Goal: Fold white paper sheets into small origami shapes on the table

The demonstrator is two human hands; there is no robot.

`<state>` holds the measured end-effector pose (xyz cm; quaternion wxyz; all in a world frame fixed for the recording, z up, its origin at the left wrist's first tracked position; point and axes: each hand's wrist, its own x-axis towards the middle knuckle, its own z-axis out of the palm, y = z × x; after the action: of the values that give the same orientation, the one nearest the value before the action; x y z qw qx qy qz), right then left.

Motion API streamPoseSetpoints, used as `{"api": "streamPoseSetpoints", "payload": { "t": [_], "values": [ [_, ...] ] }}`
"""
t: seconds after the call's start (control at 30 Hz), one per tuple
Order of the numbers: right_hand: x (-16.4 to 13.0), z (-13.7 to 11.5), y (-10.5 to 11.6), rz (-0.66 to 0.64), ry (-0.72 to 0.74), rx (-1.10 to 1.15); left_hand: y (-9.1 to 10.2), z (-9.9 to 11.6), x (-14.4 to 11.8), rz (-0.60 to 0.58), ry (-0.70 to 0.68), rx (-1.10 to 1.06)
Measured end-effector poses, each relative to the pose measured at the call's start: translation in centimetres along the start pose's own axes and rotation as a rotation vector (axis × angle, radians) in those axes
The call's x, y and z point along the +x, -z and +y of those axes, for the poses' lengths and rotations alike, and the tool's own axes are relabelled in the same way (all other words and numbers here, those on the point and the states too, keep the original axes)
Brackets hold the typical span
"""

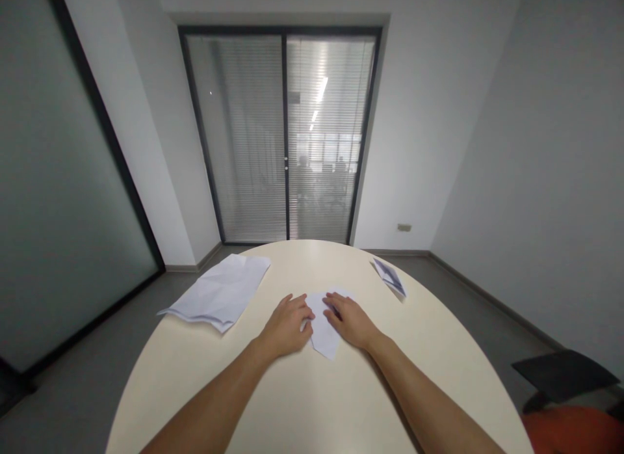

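A small folded piece of white paper [325, 340] lies on the table in front of me, its pointed lower end between my wrists. My left hand [288, 325] rests at its left edge, fingers slightly bent and apart, the fingertips touching the paper. From the other side, my right hand [351, 319] lies over the paper's right part with its fingers spread on it. Both hands cover parts of the sheet, so its full outline and folds are hidden.
A stack of creased white sheets [221, 291] lies at the table's left edge. Near the right edge is a folded paper piece [389, 277] with dark shading. The round cream table [302, 408] has a red-seated chair [575, 431] at its lower right.
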<state>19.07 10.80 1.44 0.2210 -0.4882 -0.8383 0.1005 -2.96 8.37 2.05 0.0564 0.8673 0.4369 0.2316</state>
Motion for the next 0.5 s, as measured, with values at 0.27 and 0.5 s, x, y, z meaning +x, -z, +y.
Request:
{"api": "streamPoseSetpoints", "payload": {
  "t": [0.27, 0.5],
  "values": [
    [-0.2, 0.19, 0.39, -0.089, -0.168, -0.058, 0.9, 0.84, -0.17, -0.067, -0.139, -0.082],
    [-0.24, 0.44, 0.49, -0.095, -0.125, -0.043, 0.38, 0.35, -0.46, -0.095, -0.166, -0.056]
  ]
}}
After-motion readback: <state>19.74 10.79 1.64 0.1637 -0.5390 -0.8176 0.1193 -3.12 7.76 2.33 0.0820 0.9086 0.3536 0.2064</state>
